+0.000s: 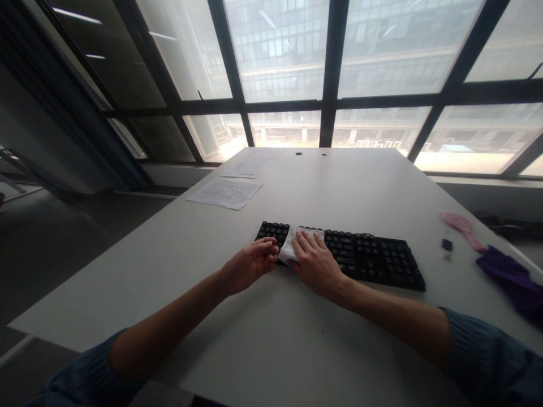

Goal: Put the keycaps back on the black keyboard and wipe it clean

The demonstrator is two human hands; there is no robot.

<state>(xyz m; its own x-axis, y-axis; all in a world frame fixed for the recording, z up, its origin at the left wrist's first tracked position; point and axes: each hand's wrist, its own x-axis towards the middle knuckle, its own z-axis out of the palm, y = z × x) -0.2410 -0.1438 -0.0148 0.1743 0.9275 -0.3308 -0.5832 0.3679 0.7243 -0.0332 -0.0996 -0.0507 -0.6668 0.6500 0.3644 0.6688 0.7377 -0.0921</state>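
A long black keyboard [373,254] lies slightly slanted across the white table. On its left part rests a white wipe [291,247], apparently thin and soft. My right hand [314,263] lies flat over the wipe, fingers stretched and a little apart, pressing it onto the keys. My left hand [250,264] is at the keyboard's front left end, beside the wipe. Its fingers are loosely curled inward, and I see nothing between them. Whether those fingertips touch the keyboard's edge I cannot tell.
Printed sheets [227,193] lie at the table's far left. On the right are a pink object [462,226], a small black item [447,245] and a purple cloth [511,277]. Beyond the white table [339,186] stand large windows [280,51].
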